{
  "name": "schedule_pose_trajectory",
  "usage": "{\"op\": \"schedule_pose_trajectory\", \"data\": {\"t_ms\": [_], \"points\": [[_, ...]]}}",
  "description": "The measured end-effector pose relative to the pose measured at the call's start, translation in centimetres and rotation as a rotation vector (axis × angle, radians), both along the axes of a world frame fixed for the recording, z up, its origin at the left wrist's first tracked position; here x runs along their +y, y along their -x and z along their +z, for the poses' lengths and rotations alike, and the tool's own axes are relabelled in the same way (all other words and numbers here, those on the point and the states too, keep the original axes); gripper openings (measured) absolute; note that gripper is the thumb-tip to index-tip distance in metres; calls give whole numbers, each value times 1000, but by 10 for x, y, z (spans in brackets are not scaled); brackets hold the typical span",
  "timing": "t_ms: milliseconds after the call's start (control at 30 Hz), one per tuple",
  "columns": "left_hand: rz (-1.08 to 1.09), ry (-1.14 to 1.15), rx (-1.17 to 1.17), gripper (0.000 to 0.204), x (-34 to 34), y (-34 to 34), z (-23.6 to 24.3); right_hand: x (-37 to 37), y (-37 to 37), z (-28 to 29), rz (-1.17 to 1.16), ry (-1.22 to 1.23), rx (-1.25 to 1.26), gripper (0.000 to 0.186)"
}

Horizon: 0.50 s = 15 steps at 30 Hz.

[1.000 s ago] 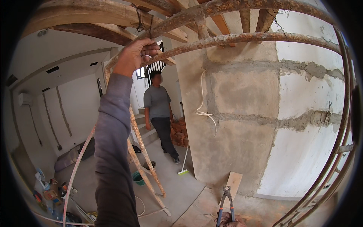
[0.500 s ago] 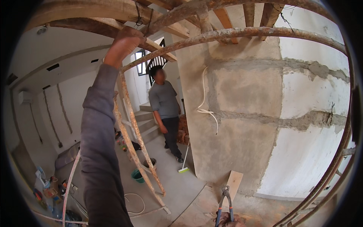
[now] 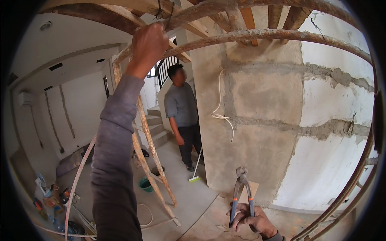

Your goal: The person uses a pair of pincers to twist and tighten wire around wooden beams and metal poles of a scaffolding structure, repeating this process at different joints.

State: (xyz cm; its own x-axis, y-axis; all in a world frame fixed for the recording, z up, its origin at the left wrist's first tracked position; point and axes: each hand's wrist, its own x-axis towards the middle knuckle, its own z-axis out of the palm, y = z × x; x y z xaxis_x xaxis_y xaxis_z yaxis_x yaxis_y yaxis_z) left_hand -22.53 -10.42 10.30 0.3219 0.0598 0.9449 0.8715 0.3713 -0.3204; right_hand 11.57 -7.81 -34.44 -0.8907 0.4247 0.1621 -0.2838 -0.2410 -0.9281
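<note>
My left hand (image 3: 149,43), raised on a dark-sleeved arm, is closed against the rusty scaffold pipe (image 3: 225,39), just below a dark tie wire (image 3: 160,12) looped round the timber overhead. Its fingertips are turned away, so what it grips cannot be made out. Low on the right, my right hand (image 3: 260,221) holds a pair of end-cutting pincers (image 3: 242,178) by their blue-grey handles with orange bands. The pincers point upward, jaws at the top and handles spread apart. Partly behind them stands a pale wooden board (image 3: 250,192).
Several timber beams (image 3: 274,20) cross overhead. Beyond the scaffold's leg (image 3: 149,134) a person in grey (image 3: 181,106) stands by the steps. A broom (image 3: 194,178) and a green bucket (image 3: 145,184) are on the floor. White cable (image 3: 220,92) hangs from the patched wall (image 3: 261,96).
My left hand has shifted right along the pipe beneath the wire. My right hand has risen with the pincers, bringing more of both into view. The person stands slightly further right.
</note>
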Motion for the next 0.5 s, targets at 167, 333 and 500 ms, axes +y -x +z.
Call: {"op": "schedule_pose_trajectory", "data": {"t_ms": [167, 333, 500], "points": [[-376, 161, -5, 15, 1, 28, 23, -10, 29, 78, 32, -45, 150, 77], [-603, 662, -434, 18, -22, 32, 50, -4, 70, 148, 48, -223, 182, 81], [-651, 752, -619, 19, -39, 14, 52, 0, 116, 223, -43, -384, 262, 80]]}}
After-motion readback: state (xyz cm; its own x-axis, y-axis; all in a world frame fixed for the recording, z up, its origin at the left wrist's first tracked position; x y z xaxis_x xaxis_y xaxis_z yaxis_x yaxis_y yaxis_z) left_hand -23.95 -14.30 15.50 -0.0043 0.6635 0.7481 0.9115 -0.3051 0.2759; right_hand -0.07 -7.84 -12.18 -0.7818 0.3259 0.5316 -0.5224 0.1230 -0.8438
